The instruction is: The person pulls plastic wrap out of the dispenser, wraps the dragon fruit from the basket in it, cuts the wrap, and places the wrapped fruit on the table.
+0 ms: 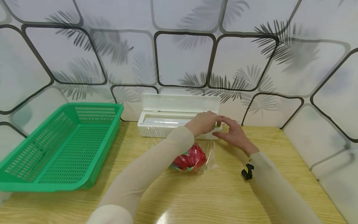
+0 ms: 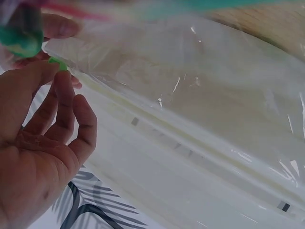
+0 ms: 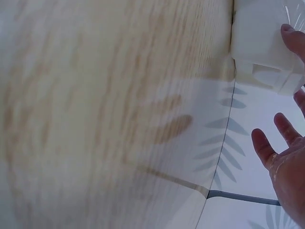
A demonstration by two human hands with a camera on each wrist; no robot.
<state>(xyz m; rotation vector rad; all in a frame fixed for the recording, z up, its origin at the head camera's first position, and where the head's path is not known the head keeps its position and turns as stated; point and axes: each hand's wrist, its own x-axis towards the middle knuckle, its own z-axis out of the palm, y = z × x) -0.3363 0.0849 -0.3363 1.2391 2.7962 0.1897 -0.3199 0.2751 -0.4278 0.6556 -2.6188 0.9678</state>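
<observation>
A white cling film box stands by the wall with its lid raised and a roll of film inside. At the box's right end, my left hand pinches a small green slider on the front edge. My right hand holds that same end, thumb at the front and fingertips at the top, its other fingers spread in the right wrist view. Clear cling film runs from the box over a rounded red item with green edges, partly hidden by my left sleeve.
A green perforated plastic basket is at the left of the wooden table. Patterned wall covering closes in the back and both sides. A small black device sits at my right wrist.
</observation>
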